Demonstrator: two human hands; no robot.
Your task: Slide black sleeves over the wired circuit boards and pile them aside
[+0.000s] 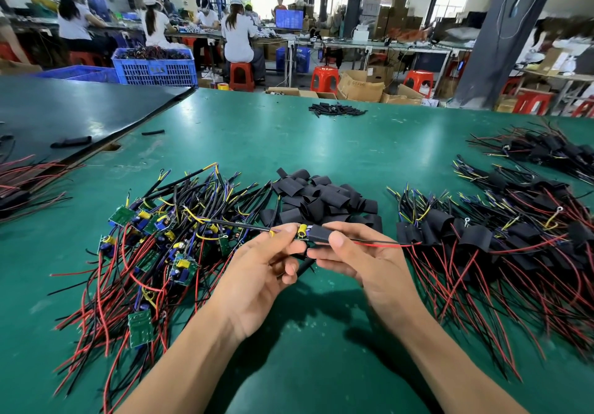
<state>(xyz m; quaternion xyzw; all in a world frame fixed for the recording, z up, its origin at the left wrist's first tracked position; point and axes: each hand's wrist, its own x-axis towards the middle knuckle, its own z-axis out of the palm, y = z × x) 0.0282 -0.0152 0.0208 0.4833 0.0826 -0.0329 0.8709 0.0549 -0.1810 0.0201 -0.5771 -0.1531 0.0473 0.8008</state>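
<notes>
Green bench [321, 143], cluttered. Our left hand [260, 272] pinches the circuit board [309, 231], right hand [360, 259] the black sleeve [322, 233], partly on. The yellow capacitor [302, 230] may snag it, we judge.

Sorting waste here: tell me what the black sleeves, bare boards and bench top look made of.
Black sleeves: matte soft plastic tubing, probably heat-shrink; they fold flat. Bare boards: rigid green laminate, likely fibreglass. Bench top: green mat, rubber or vinyl, judging by its soft sheen.
</notes>
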